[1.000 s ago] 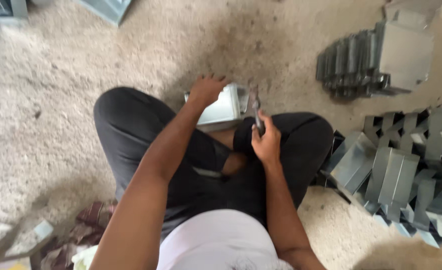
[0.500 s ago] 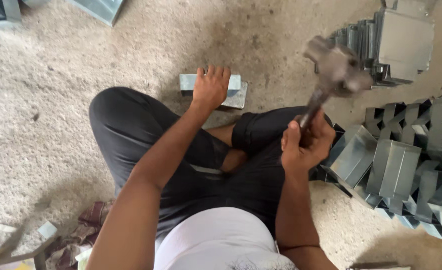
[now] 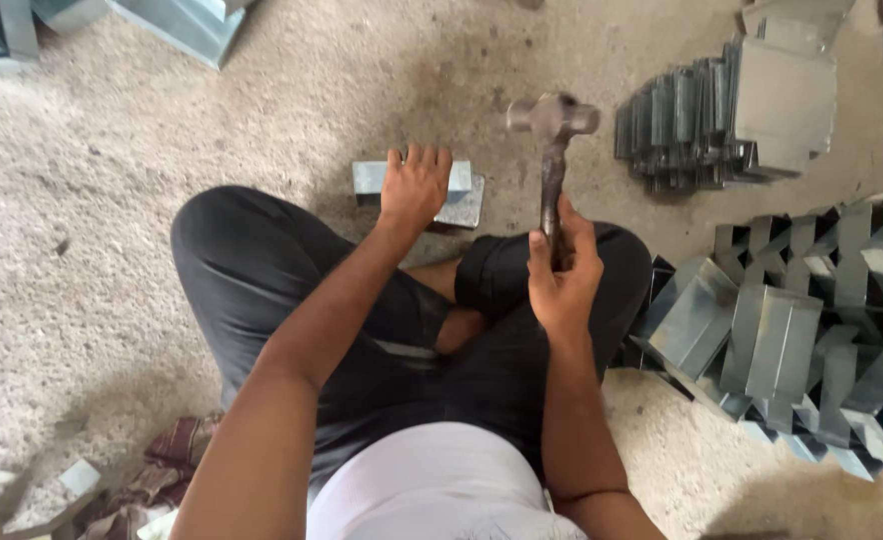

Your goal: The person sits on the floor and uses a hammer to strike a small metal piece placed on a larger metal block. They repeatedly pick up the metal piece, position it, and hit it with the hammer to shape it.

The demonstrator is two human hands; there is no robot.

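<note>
I sit cross-legged on a rough concrete floor. My left hand [image 3: 415, 187] presses flat on a small folded sheet-metal piece [image 3: 465, 194] that lies on the floor in front of my knees. My right hand [image 3: 563, 268] grips the handle of a ball-peen hammer [image 3: 553, 125]. The hammer's head is raised above the floor, to the right of the metal piece and apart from it.
A row of stacked bent metal brackets [image 3: 697, 122] stands at the upper right. A heap of folded sheet-metal pieces [image 3: 802, 330] lies close to my right knee. Larger metal boxes [image 3: 177, 22] sit at the top left. A cloth rag [image 3: 167, 465] lies at my lower left.
The hammer swung up from low over my knee to high at the right, then came back left toward the metal piece. My left hand stayed on the piece.
</note>
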